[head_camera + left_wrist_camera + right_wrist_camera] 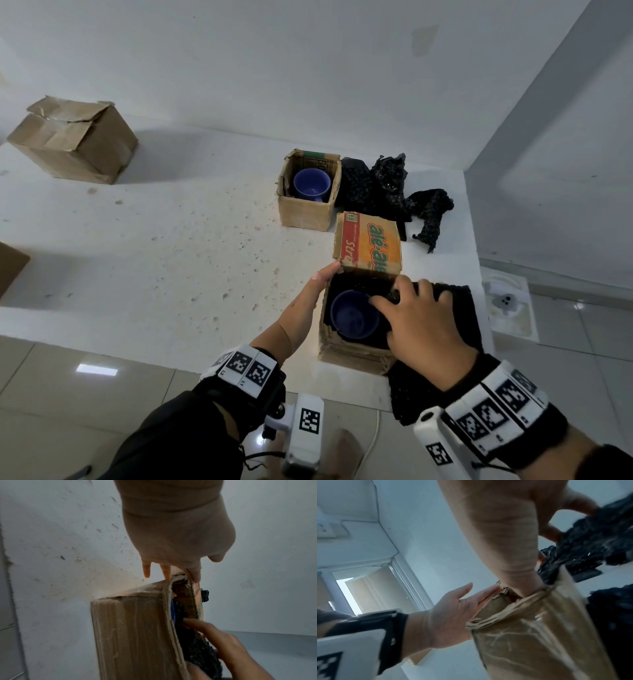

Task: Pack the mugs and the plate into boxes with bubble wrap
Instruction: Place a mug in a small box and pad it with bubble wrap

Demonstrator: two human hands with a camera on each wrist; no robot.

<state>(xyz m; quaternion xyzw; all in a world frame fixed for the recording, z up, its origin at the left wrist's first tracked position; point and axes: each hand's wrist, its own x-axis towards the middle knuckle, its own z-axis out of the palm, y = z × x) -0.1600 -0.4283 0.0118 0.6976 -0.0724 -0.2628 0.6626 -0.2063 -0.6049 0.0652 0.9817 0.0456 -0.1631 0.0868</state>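
Steadying near box (356,353) with left hand (308,301), fingers straight and pressed together flat against its left wall up to the far corner, likely bracing it against sliding while the other hand works inside. Reaching over the opening with right hand (421,325), fingers spread and bent down onto black bubble wrap (455,308), tips pressing it in beside blue mug (354,313); whether pinching or only pushing, cannot tell. Mug sitting upright inside near box, wrap lining it and spilling over the right wall, presumably tucking padding round the mug. Printed flap (368,241) standing up at the far side, keeping the opening free. Second blue mug (311,185) waiting in far open box (305,209), no wrap visible around it. Loose wrap heap (387,192) lying just beside that box, within reach for that mug. Closed brown carton (72,140) standing well apart at far left. Plate not in view. Working on white speckled counter (154,240) against white wall (308,68), near a corner; tiled floor (68,394) below.
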